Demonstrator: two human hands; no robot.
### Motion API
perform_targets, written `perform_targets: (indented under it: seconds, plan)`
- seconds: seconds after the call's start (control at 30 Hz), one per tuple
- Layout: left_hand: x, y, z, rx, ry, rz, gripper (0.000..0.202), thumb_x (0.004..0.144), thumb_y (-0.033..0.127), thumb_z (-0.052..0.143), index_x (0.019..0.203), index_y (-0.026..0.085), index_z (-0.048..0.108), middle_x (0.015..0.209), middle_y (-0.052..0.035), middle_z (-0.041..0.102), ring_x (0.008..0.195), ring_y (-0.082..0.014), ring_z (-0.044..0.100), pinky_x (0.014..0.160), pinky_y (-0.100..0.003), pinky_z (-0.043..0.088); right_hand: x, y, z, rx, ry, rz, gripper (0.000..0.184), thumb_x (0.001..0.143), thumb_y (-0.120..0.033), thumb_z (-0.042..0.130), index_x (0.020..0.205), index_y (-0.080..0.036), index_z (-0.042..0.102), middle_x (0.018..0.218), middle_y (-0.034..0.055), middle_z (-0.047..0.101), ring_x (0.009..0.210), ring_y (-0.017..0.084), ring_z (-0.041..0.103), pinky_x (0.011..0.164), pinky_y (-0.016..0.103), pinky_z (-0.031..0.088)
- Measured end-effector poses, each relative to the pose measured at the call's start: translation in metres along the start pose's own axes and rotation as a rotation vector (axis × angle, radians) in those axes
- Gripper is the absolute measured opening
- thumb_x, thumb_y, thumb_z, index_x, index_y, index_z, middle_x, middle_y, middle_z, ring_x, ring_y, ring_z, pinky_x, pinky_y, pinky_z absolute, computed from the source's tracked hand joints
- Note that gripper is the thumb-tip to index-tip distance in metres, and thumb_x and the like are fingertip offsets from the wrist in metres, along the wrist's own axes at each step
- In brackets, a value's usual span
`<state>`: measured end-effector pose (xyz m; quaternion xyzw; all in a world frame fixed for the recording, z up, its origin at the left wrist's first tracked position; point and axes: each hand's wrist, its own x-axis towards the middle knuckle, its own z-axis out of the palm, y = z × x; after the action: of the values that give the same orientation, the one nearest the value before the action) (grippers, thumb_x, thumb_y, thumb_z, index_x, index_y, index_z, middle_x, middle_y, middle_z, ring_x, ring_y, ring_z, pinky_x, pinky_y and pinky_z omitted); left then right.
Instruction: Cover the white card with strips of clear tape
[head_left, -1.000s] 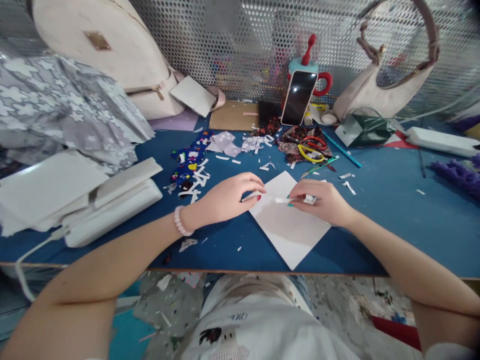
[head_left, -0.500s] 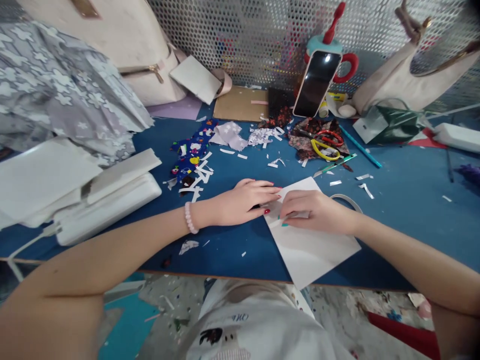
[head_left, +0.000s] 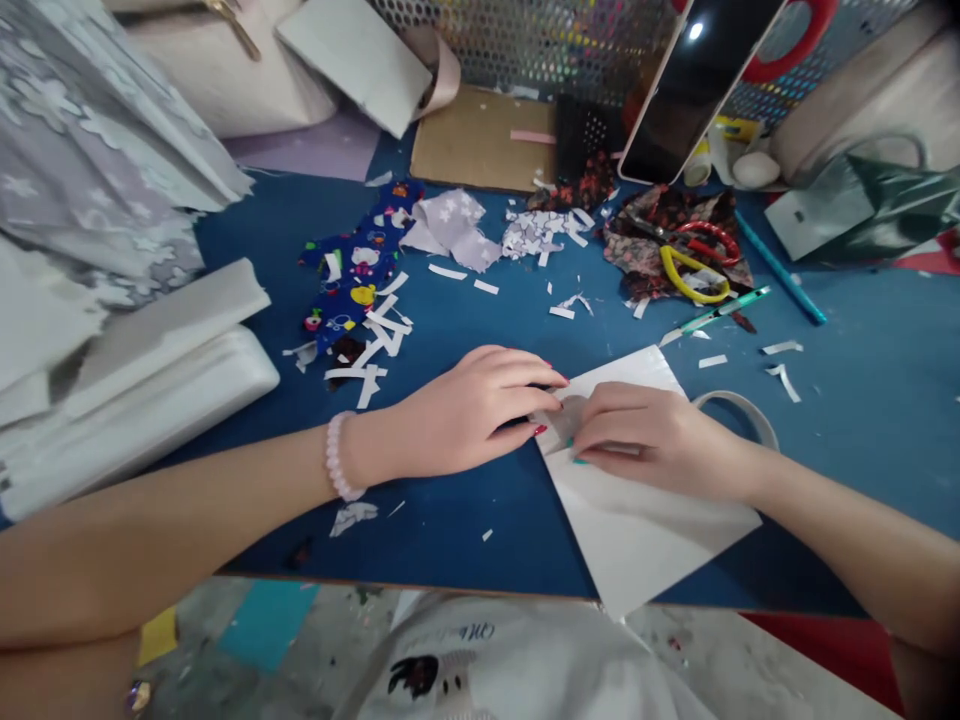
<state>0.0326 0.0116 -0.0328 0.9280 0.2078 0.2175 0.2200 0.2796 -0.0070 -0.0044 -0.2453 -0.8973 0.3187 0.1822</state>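
Note:
A white sheet of card (head_left: 637,540) lies at a slant on the blue table near its front edge. My left hand (head_left: 465,410), with a pale bead bracelet (head_left: 339,455) on the wrist, lies with fingers stretched out, their tips on the card's left edge. Over the card, my right hand (head_left: 652,435) has thumb and fingers pinched together, low against the surface. Whatever is between its fingertips is too small to make out, near a pale strip along the card. A roll of white tape (head_left: 750,412) lies partly behind my right wrist.
Behind the hands lie scissors (head_left: 694,270), a green craft knife (head_left: 720,312), a blue pen (head_left: 784,270), patterned fabric scraps (head_left: 450,225) and several white paper strips (head_left: 386,325). A phone (head_left: 697,90) stands propped at the back. A white box-shaped object (head_left: 180,400) is at left.
The view has tilted down and come closer, so things appear larger. Both hands stay at the same part of the card, with only slight finger movement.

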Motion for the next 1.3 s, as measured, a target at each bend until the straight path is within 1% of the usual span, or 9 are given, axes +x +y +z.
perform_targets:
  seconds: [0.1,0.2,0.33,0.5,0.67,1.0,1.13,1.3]
  plan:
    - [-0.002,0.001,-0.007,0.031,0.006,0.057,0.021,0.100,0.018,0.049,0.112,0.016,0.066,0.128,-0.0106,0.066,0.126,-0.0238,0.055,0.105,-0.042,0.041,0.000,0.000,0.001,-0.010,0.001,-0.004,0.016,0.090,-0.009,0.056,0.086,-0.017,0.069,0.086,0.0065,0.067,0.083,0.015,0.064,0.072,0.028,0.054]
    - [-0.003,0.000,-0.012,0.074,-0.018,0.129,0.020,0.100,0.017,0.048,0.108,0.016,0.067,0.122,-0.0088,0.069,0.123,-0.0236,0.057,0.100,-0.040,0.043,-0.001,0.000,0.001,-0.029,0.003,0.009,0.017,0.091,-0.010,0.055,0.086,-0.018,0.069,0.084,0.0065,0.067,0.081,0.016,0.064,0.069,0.028,0.054]
    - [-0.003,-0.003,-0.014,0.102,-0.042,0.173,0.021,0.101,0.017,0.047,0.104,0.016,0.067,0.117,-0.0067,0.071,0.117,-0.0225,0.061,0.095,-0.037,0.045,-0.001,0.000,0.001,-0.066,-0.005,0.003,0.018,0.093,-0.013,0.054,0.087,-0.017,0.069,0.084,0.0070,0.068,0.080,0.016,0.063,0.068,0.028,0.053]
    - [-0.002,-0.003,-0.014,0.116,-0.054,0.200,0.023,0.101,0.015,0.045,0.103,0.015,0.068,0.117,-0.0063,0.072,0.114,-0.0223,0.063,0.092,-0.037,0.046,-0.001,0.000,0.001,-0.094,-0.002,-0.029,0.021,0.097,-0.016,0.051,0.087,-0.016,0.070,0.085,0.0075,0.068,0.080,0.016,0.062,0.069,0.029,0.054]
    - [-0.003,-0.002,-0.013,0.142,-0.058,0.213,0.027,0.101,0.015,0.043,0.103,0.017,0.070,0.117,-0.0052,0.072,0.113,-0.0202,0.064,0.093,-0.036,0.047,-0.003,0.000,0.002,-0.117,-0.005,-0.023,0.022,0.098,-0.018,0.050,0.088,-0.016,0.069,0.086,0.0081,0.069,0.080,0.016,0.063,0.069,0.030,0.054]
    - [-0.003,-0.001,-0.012,0.179,-0.063,0.239,0.032,0.103,0.016,0.040,0.102,0.020,0.071,0.115,-0.0039,0.074,0.111,-0.0186,0.066,0.093,-0.035,0.049,-0.003,0.001,0.002,-0.156,-0.019,-0.052,0.025,0.099,-0.016,0.047,0.086,-0.014,0.068,0.086,0.0093,0.068,0.081,0.016,0.061,0.069,0.029,0.051]
    - [-0.004,-0.001,-0.011,0.178,-0.058,0.249,0.034,0.104,0.016,0.038,0.102,0.018,0.072,0.114,-0.0046,0.074,0.111,-0.0189,0.066,0.094,-0.035,0.050,-0.004,0.001,0.002,-0.195,-0.030,-0.082,0.027,0.099,-0.015,0.044,0.086,-0.016,0.068,0.085,0.0080,0.067,0.082,0.017,0.060,0.069,0.031,0.050]
    - [-0.004,0.000,-0.012,0.196,-0.055,0.265,0.035,0.104,0.015,0.037,0.101,0.020,0.072,0.115,-0.0033,0.074,0.112,-0.0175,0.066,0.095,-0.034,0.050,-0.004,0.002,0.002,-0.200,-0.033,-0.105,0.025,0.098,-0.013,0.045,0.087,-0.017,0.067,0.084,0.0077,0.067,0.081,0.018,0.059,0.070,0.031,0.049]
